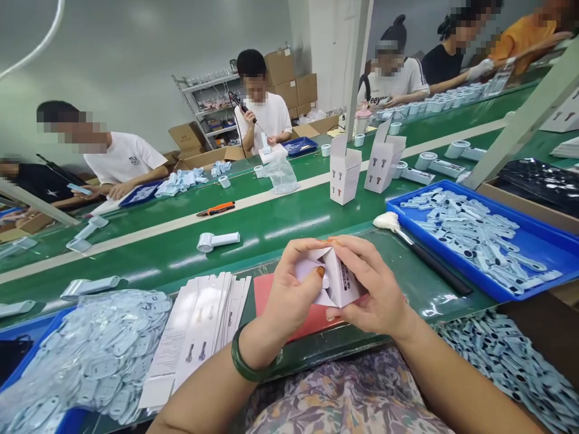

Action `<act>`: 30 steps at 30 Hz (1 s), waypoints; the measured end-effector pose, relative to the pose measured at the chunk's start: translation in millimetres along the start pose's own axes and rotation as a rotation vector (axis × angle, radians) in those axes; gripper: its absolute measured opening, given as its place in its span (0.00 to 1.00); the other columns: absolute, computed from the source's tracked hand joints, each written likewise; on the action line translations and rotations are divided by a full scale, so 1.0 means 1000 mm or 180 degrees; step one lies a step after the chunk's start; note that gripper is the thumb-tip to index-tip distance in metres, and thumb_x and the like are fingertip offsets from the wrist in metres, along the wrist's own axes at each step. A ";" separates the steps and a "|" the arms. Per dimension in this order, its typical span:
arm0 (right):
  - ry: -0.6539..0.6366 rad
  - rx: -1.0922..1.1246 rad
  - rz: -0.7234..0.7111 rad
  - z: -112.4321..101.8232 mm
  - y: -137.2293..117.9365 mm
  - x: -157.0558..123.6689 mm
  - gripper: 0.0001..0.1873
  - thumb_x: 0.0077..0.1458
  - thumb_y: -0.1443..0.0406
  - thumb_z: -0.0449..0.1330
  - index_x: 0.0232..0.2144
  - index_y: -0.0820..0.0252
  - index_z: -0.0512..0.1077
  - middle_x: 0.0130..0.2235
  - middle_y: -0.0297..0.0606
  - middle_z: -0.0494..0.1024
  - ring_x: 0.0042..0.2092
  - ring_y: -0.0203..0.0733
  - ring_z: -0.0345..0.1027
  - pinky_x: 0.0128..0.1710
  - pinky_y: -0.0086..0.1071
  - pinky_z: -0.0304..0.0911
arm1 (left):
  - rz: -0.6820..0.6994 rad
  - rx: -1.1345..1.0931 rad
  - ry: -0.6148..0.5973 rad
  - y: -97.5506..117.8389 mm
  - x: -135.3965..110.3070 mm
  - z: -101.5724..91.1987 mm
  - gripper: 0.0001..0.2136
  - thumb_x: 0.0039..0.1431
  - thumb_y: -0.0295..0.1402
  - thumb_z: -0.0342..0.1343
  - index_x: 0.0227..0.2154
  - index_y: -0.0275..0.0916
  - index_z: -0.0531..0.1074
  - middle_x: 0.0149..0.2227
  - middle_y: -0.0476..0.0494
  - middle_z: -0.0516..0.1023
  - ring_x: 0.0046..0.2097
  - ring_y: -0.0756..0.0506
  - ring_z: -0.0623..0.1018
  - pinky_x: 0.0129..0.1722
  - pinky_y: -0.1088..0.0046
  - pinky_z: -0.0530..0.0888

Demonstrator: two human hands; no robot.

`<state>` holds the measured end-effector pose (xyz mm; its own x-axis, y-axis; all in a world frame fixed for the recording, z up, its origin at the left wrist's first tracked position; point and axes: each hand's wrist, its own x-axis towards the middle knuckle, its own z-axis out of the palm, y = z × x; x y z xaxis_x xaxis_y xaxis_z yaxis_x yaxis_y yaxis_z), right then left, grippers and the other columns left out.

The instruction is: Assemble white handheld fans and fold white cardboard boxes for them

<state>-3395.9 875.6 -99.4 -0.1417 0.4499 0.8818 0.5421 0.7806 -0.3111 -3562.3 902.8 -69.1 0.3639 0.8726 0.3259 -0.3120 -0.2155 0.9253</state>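
Note:
Between my two hands is a small white carton (333, 280) with dark print on one side, its end turned toward the left. My left hand (292, 286) is closed on it, the thumb pressing at the flaps of that end. From the right, my right hand (373, 283) wraps round the carton's printed side. Beneath the hands lies a red sheet (266, 292). Just left of it is a stack of flat, unfolded cartons (194, 331) with small pictures. Two upright cartons, one (344, 178) and another (382, 163), stand with raised flaps ahead of my hands.
A blue tray (549, 241) of pale blue parts is at right, beside a black-handled brush (429, 259). A bag of pale blue pieces (113, 337) lies at left. Orange pliers (216, 209) and a pale device (219, 240) rest on the green belt (280, 226). Several co-workers sit opposite.

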 end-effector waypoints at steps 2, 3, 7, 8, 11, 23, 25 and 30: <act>-0.0015 -0.0032 -0.0005 0.000 0.000 -0.001 0.42 0.64 0.46 0.60 0.73 0.51 0.55 0.60 0.51 0.69 0.60 0.60 0.69 0.58 0.56 0.71 | 0.0133 0.0123 -0.0027 -0.001 0.001 -0.001 0.16 0.57 0.22 0.58 0.45 0.46 0.76 0.46 0.49 0.77 0.45 0.48 0.75 0.46 0.73 0.73; -0.0019 -0.0049 -0.0010 0.001 0.000 -0.002 0.42 0.64 0.46 0.60 0.73 0.52 0.55 0.60 0.52 0.69 0.60 0.60 0.68 0.58 0.56 0.70 | 0.0197 0.0190 -0.0047 -0.001 0.002 -0.002 0.16 0.57 0.22 0.58 0.45 0.46 0.76 0.46 0.49 0.77 0.46 0.48 0.76 0.47 0.72 0.73; -0.0076 -0.0159 -0.0004 0.004 -0.003 -0.002 0.41 0.66 0.48 0.57 0.74 0.51 0.51 0.62 0.52 0.66 0.63 0.62 0.64 0.61 0.59 0.67 | 0.0326 0.0289 -0.0139 -0.001 0.006 -0.007 0.15 0.59 0.25 0.60 0.48 0.45 0.75 0.50 0.45 0.78 0.52 0.44 0.77 0.56 0.65 0.73; -0.0092 -0.0182 0.0013 0.005 -0.004 -0.002 0.41 0.67 0.48 0.56 0.74 0.51 0.50 0.62 0.52 0.65 0.64 0.61 0.63 0.63 0.59 0.65 | 0.0282 0.0255 -0.0179 -0.001 0.006 -0.009 0.17 0.59 0.26 0.60 0.50 0.46 0.75 0.52 0.44 0.78 0.55 0.42 0.76 0.58 0.63 0.73; -0.0133 -0.0237 0.0021 0.007 -0.007 -0.003 0.40 0.69 0.48 0.51 0.75 0.51 0.47 0.63 0.52 0.63 0.66 0.62 0.60 0.66 0.61 0.59 | -0.0043 0.0003 -0.0404 0.000 0.005 -0.014 0.25 0.58 0.28 0.63 0.59 0.50 0.72 0.58 0.42 0.75 0.59 0.39 0.74 0.55 0.62 0.76; -0.0382 -0.0467 0.0134 0.018 -0.010 -0.013 0.43 0.71 0.47 0.43 0.77 0.58 0.34 0.72 0.56 0.49 0.73 0.66 0.46 0.70 0.70 0.44 | 0.0014 0.0006 -0.0448 -0.006 0.007 -0.017 0.33 0.57 0.26 0.61 0.65 0.56 0.68 0.62 0.44 0.75 0.56 0.40 0.76 0.41 0.70 0.79; -0.0378 -0.0453 0.0237 0.018 -0.012 -0.014 0.45 0.70 0.43 0.43 0.77 0.57 0.33 0.73 0.55 0.47 0.74 0.67 0.42 0.70 0.71 0.41 | 0.0015 -0.0057 -0.0440 -0.010 0.007 -0.018 0.33 0.59 0.27 0.60 0.66 0.57 0.66 0.63 0.44 0.74 0.58 0.40 0.75 0.42 0.71 0.79; -0.0318 -0.0444 0.0272 0.019 -0.015 -0.015 0.46 0.68 0.39 0.41 0.76 0.50 0.31 0.76 0.49 0.45 0.76 0.66 0.38 0.71 0.72 0.34 | 0.0093 -0.0075 -0.0477 -0.013 0.009 -0.017 0.31 0.62 0.33 0.61 0.67 0.56 0.64 0.65 0.43 0.72 0.65 0.36 0.71 0.54 0.61 0.77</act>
<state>-3417.9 865.2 -115.1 -0.1679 0.5581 0.8126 0.6643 0.6731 -0.3250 -3570.3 920.9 -81.5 0.4806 0.7906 0.3795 -0.3443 -0.2279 0.9108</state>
